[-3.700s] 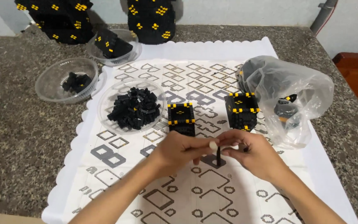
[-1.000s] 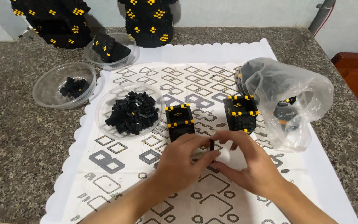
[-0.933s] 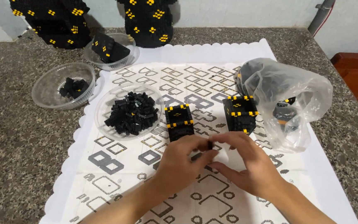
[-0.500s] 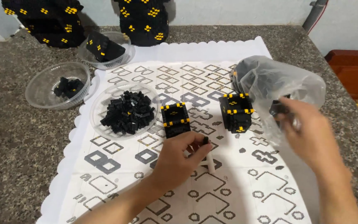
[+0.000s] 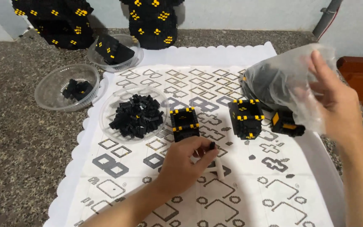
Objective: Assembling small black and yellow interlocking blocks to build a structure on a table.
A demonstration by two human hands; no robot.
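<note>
Speckled stone worktop runs under a white mat printed with grey squares, and everything I am working with sits on or around it. My left hand rests low on the mat, its grip pressed together on a tiny black brick held at the fingertips; a short white stick lies on the mat just under that hand. My right hand is up at the clear plastic bag, fingers spread against its crinkled film — I see it touching the bag rather than pinching anything.

Between the hands stand two black-and-yellow blocks, one near the left hand and one beside the bag, with a third small block at the bag's mouth. A clear bowl of loose black pieces sits left of them; two more bowls and two tall black builds stand farther back.

I judge the brick light, hard and easy to drop — best taken by its side faces with fingertips only. The bag looks thin, soft and slippery, so a fold of film near the opening is the place to hold.
</note>
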